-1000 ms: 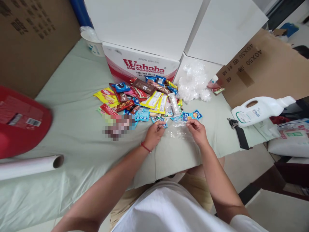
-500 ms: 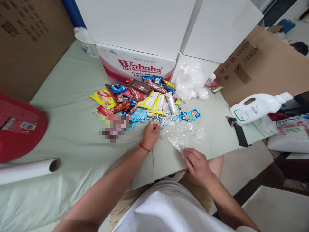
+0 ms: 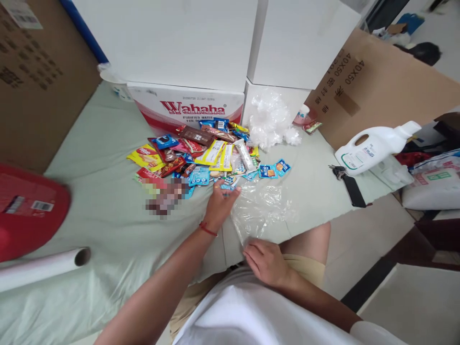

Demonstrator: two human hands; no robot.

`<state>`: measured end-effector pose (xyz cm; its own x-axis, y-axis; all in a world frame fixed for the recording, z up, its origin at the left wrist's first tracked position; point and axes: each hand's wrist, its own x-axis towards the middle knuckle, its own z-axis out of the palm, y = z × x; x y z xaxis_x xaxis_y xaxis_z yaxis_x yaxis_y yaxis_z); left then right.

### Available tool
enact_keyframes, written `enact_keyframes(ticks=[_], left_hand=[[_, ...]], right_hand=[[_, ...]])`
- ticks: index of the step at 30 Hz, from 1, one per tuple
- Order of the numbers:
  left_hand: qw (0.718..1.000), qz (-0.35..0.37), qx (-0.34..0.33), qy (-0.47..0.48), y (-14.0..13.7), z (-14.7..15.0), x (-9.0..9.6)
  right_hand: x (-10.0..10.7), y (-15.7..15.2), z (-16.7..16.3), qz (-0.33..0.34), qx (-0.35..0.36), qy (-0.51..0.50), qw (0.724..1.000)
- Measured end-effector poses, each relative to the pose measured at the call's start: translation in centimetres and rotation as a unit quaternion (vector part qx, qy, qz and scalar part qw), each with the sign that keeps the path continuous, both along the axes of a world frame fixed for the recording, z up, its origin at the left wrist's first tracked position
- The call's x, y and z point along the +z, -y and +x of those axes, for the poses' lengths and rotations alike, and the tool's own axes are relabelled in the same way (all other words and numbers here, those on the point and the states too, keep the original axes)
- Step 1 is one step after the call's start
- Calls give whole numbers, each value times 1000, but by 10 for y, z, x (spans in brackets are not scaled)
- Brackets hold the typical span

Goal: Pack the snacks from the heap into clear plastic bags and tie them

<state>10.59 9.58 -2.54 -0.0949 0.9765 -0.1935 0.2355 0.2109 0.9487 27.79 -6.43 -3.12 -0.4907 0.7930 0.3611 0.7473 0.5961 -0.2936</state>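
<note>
My left hand [image 3: 220, 207], with a red cord at its wrist, reaches to the front edge of a heap of wrapped snacks. Its thumb and fingers are apart, around a small blue-and-white packet [image 3: 227, 185]; whether they touch it I cannot tell. Close to the table's front edge, my right hand [image 3: 266, 262] is closed on the near end of a clear plastic bag [image 3: 264, 203], which lies crumpled and flat on the cloth. Yellow wafer packs [image 3: 216, 152], a brown bar [image 3: 196, 135] and two small blue cracker packets [image 3: 268, 171] are among the snacks.
Behind the heap stand a Wahaha water carton [image 3: 194, 103] and a wad of clear plastic [image 3: 269, 120]. A white jug [image 3: 373, 146] and keys with a black holder [image 3: 354, 189] lie at right. At left are a red container [image 3: 32, 211] and a white roll [image 3: 43, 268].
My right hand has drawn the bag's near end toward my body and leftward. My left thumb and fingers have gone from pinched to spread. The view has shifted slightly.
</note>
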Motion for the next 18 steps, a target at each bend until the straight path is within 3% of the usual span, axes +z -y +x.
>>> enact_keyframes(ticks=[4,13,16,18], left_hand=[[994,-15,-30,-104,-8,1,3],[989,-19,109,-95,-11,-34,-9],[980,13,177,-92,8,-41,6],[973,66,212,-63,31,-38,26]], right_hand=[[4,1,-8,-3,20,18,1000],[-14,10,-32,-43,18,56,997],[-15,7,-38,-79,27,69,994],[-14,6,-40,-104,33,81,991]])
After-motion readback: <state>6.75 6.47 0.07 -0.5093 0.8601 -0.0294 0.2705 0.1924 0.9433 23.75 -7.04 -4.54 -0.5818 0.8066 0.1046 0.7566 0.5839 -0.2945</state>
